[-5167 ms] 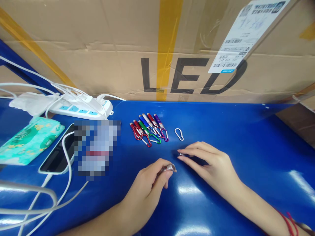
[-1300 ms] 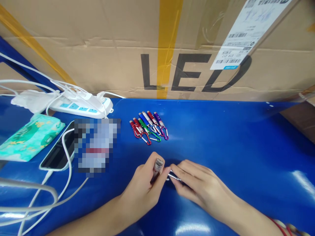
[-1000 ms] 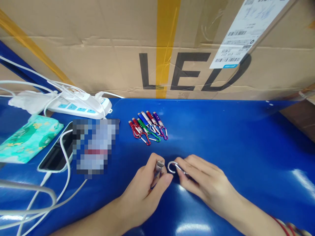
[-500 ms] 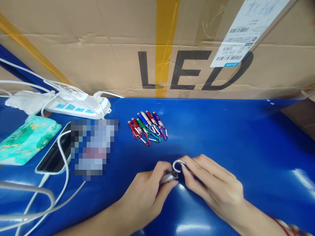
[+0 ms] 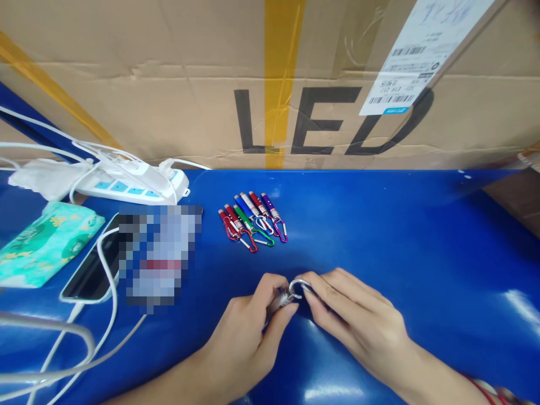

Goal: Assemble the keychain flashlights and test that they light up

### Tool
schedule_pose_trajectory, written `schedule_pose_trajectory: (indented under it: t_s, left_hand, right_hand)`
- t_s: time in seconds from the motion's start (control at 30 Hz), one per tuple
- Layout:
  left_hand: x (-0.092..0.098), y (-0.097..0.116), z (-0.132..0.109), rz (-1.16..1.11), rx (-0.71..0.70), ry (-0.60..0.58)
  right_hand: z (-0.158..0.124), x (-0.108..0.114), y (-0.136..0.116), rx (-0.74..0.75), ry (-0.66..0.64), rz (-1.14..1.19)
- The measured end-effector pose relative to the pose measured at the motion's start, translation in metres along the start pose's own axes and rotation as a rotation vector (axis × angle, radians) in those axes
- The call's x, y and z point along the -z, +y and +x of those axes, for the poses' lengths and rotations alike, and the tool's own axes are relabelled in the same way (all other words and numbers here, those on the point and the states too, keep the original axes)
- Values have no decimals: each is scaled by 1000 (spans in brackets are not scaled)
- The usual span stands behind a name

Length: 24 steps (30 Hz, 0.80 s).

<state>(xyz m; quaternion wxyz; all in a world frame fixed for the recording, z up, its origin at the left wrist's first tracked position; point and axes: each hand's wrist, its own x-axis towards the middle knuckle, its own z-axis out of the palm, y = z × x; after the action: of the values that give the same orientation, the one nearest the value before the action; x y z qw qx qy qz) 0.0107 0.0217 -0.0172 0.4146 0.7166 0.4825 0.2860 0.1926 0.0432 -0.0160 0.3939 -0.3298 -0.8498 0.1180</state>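
Note:
Between thumb and fingers, my left hand (image 5: 248,326) grips a small silver flashlight (image 5: 277,304), its end pointing up to the right. My right hand (image 5: 358,315) pinches a silver carabiner (image 5: 298,283), whose curved hook reaches over to the flashlight's end. The hook meets the end of the flashlight; whether it passes through a hole there I cannot tell. Most of the carabiner is hidden behind the right fingers. Farther back lies a row of small flashlights (image 5: 252,216) in red, green, blue, silver and purple, each with a carabiner.
Left on the blue table (image 5: 379,225) are a phone (image 5: 95,270) with white cables, a blurred-out flat object (image 5: 164,253), a green tissue pack (image 5: 50,242) and a white power strip (image 5: 139,191). A large cardboard box (image 5: 189,112) marked LED stands along the back.
The carabiner's hook has moved left onto the flashlight's end, where a gap was before. My right hand has shifted slightly left, and the flashlight has tilted upward.

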Motion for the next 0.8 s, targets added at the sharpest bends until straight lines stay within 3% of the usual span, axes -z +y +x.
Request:
schedule_pose_trajectory:
  t_s: [0.2, 0.4, 0.57, 0.67, 0.8]
  left_hand:
    - [3, 1, 3, 56, 9, 122]
    - [2, -1, 4, 137, -89, 95]
    - [-2, -9, 2, 98, -19, 81]
    - [-3, -15, 2, 100, 3, 65]
    - [-5, -17, 2, 203, 17, 137]
  right_hand:
    - [3, -1, 6, -64, -89, 146]
    - [6, 2, 1, -288, -238, 387]
    - [10, 6, -2, -303, -310, 386]
    - [15, 9, 3, -291, -277, 375]
    - [23, 20, 22, -321, -84, 225]
